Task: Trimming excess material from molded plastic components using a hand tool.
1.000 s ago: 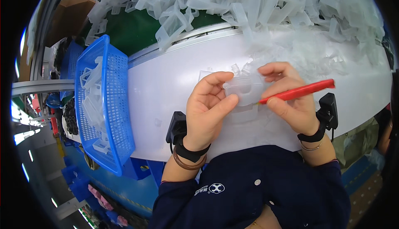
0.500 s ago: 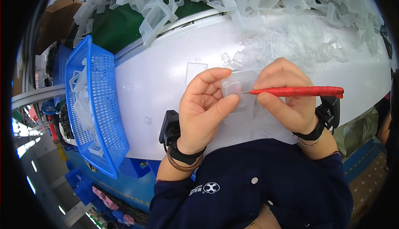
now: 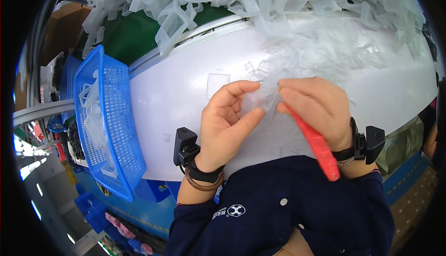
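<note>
My left hand (image 3: pixel 226 125) pinches a translucent plastic part (image 3: pixel 254 101) between thumb and fingers, above the white table (image 3: pixel 174 93). Close beside it on the right, my right hand (image 3: pixel 319 110) is closed around a slim red-handled tool (image 3: pixel 318 145). The handle slants down under the palm toward my chest. Motion smears the right fingers and the part's edge, and the tool's tip cannot be made out. Whether the right fingertips touch the part is unclear. A thin clear rectangular frame (image 3: pixel 217 85) lies flat just beyond my left hand.
At the left stands a blue perforated basket (image 3: pixel 121 116) with several translucent parts inside. A large heap of similar parts (image 3: pixel 274 0) covers the far side, partly over a green surface (image 3: pixel 132 31). Thin clear scraps (image 3: pixel 334 54) are strewn over the table beyond my hands.
The red tool has swung from lying level, pointing at the part, to slanting down toward me. My right hand has turned with it. The part in my left hand is tilted differently.
</note>
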A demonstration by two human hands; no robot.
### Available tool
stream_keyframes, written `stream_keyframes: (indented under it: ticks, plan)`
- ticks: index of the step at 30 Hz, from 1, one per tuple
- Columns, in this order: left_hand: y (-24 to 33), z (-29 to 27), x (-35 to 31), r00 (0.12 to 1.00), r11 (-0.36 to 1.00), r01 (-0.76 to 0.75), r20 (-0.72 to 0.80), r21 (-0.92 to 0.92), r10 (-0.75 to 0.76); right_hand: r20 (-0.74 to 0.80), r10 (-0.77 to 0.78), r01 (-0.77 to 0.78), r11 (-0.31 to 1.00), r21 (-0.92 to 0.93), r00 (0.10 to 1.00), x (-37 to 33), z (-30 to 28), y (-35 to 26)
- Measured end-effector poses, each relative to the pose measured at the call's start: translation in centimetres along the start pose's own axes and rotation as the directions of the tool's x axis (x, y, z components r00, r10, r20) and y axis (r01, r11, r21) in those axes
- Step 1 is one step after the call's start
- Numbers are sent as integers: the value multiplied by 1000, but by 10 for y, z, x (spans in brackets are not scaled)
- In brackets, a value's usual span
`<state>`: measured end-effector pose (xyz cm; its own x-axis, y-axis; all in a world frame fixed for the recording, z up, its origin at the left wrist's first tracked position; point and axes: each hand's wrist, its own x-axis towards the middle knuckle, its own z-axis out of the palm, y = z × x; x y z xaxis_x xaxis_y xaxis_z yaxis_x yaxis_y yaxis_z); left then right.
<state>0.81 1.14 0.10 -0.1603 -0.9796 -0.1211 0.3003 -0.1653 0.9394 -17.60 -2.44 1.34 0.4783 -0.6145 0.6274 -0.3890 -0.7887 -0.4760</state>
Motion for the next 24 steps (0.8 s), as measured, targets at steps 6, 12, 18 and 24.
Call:
stream_keyframes:
  ticks: [6,12,18,24]
  plan:
    - [11,4,-4,983,985,-13,185,174,-20,-310,224,-187,971,146,924,0,-10,6]
    - [8,1,4,913,520,-358,173,776,371,-31,663,-394,481,783,748,6,-4,-2]
    - [7,2,4,800,344,-468,224,814,557,304,681,-435,24,900,666,5,1,-3]
    - [0,-15,10,750,-38,-338,294,940,593,584,379,-432,-416,800,718,3,-13,2]
